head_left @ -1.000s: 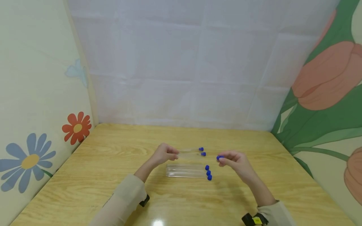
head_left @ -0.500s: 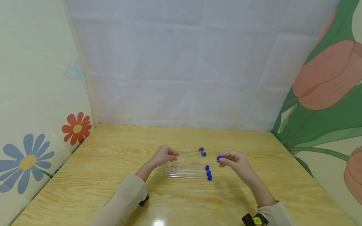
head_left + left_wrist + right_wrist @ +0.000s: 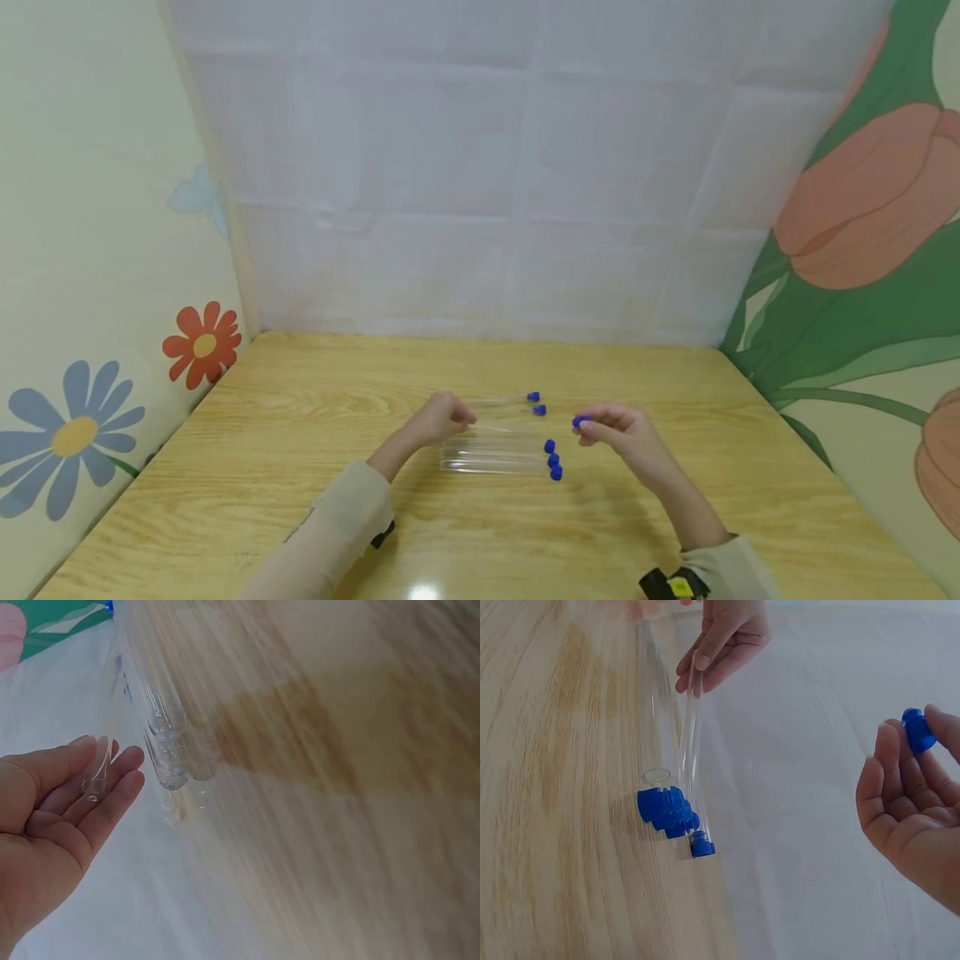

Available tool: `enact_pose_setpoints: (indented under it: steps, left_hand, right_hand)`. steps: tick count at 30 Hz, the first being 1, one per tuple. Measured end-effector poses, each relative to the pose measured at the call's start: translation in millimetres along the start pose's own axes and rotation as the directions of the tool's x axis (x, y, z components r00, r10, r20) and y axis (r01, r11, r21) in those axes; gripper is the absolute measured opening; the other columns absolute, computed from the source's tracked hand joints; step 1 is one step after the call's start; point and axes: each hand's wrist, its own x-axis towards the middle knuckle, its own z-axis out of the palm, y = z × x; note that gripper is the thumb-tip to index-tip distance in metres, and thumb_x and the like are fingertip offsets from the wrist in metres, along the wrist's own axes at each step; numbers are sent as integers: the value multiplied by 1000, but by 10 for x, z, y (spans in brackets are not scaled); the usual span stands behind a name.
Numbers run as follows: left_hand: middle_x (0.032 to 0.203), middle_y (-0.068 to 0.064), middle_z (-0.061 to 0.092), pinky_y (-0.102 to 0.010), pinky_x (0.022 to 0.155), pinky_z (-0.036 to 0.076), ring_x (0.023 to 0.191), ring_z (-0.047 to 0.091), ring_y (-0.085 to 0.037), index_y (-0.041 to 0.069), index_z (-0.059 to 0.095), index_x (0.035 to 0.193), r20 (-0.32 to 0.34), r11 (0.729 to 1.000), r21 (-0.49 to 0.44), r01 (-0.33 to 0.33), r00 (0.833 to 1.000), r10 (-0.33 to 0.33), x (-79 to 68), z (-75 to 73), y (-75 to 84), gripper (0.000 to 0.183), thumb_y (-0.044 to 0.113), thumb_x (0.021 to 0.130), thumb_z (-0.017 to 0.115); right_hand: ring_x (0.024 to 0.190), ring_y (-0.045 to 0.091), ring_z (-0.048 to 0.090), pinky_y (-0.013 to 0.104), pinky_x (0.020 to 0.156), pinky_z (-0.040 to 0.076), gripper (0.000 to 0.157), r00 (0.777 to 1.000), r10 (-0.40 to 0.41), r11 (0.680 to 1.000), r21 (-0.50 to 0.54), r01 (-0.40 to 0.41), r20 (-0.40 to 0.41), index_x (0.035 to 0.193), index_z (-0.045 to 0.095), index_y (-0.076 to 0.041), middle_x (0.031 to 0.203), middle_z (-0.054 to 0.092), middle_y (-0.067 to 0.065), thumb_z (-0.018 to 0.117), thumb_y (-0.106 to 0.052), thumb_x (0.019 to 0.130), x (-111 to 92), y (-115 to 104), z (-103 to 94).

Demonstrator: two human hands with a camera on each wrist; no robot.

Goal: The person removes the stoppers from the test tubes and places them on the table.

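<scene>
While the left hand (image 3: 56, 825) pinches a clear tube (image 3: 691, 724) and the right hand (image 3: 915, 806) a blue stopper (image 3: 918, 730), we see caps (image 3: 540, 410) plugging two tubes (image 3: 497, 402) on the desk (image 3: 480, 533).

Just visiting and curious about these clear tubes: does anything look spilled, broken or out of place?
Nothing stands out. Clear tubes lie roughly parallel on the table, blue stoppers at their ends; the left hand holds another tube, the right hand one more stopper. No spill or crack shows at this size.

No legible lettering (or numbers).
</scene>
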Motion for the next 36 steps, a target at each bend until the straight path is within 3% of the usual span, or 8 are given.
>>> enact_pose_setpoints:
  steps: [1, 3, 7, 11, 17, 21, 33, 36]
  left_hand:
    - [85, -12, 67, -28, 69, 52, 79, 63, -22, -3, 69, 87, 9, 999, 9, 35, 999, -35, -49, -56, 154, 11, -5, 77, 64]
    - [85, -16, 66, -29, 70, 52, 81, 63, -27, -8, 67, 88, 3, 999, 13, 30, 1000, -30, -102, -105, 302, 12, -8, 78, 62]
    - [87, -17, 66, -28, 71, 51, 82, 63, -27, -10, 65, 90, 6, 998, 35, 59, 998, -59, -140, -129, 419, 13, -11, 78, 60]
    - [86, -16, 66, -29, 69, 52, 80, 62, -27, -8, 67, 87, 9, 997, 36, 71, 997, -71, -125, -112, 401, 12, -10, 76, 63]
    - [82, -15, 66, -25, 65, 52, 75, 63, -24, -8, 67, 85, 25, 998, 60, 27, 999, -28, -114, -90, 335, 9, -6, 76, 65]
    - [79, -14, 67, -22, 63, 51, 73, 63, -23, -8, 68, 82, 26, 996, 91, 10, 1000, -13, -119, -100, 329, 7, -7, 76, 65]
    - [78, -12, 67, -22, 63, 50, 72, 63, -21, -5, 69, 81, 14, 992, 112, 49, 999, -51, -128, -105, 316, 11, -11, 72, 65]
    - [78, -11, 67, -26, 64, 52, 72, 63, -21, -4, 69, 81, 25, 995, 78, 64, 997, -67, -83, -75, 217, 12, -10, 72, 66]
  right_hand:
    - [72, 12, 61, 28, 68, 52, 16, 1000, -7, 1000, 3, 7, 4, 96, 60, 8, 84, 65, 5, 54, -4, 89, 2, 1, 0]
    - [72, 12, 61, 28, 68, 52, 17, 1000, -19, 1000, 8, 19, 9, 96, 58, 11, 84, 65, 3, 53, -3, 89, 4, 6, -1]
    - [72, 13, 61, 29, 68, 52, 21, 1000, -11, 1000, 3, 11, 9, 97, 55, 16, 84, 65, 2, 53, -4, 89, 9, 29, 7]
    - [72, 14, 61, 29, 68, 52, 24, 1000, 7, 1000, -8, -7, 11, 98, 55, 17, 84, 65, 3, 54, -6, 89, 7, 56, 8]
    - [72, 13, 61, 28, 68, 52, 18, 1000, -7, 1000, 14, 7, 13, 96, 59, 10, 84, 65, 4, 53, -6, 89, 4, 73, -8]
    - [72, 12, 61, 27, 67, 52, 18, 999, -31, 999, 30, 30, 25, 96, 57, 13, 84, 65, 3, 51, -3, 90, 4, 56, -10]
    - [73, 12, 61, 27, 68, 51, 20, 998, -43, 999, 34, 42, 39, 98, 53, 18, 85, 65, 3, 49, -1, 90, 5, 29, -16]
    - [73, 12, 61, 27, 69, 52, 21, 999, -33, 999, 36, 32, 39, 98, 53, 18, 85, 65, 2, 50, -1, 90, 6, 28, -20]
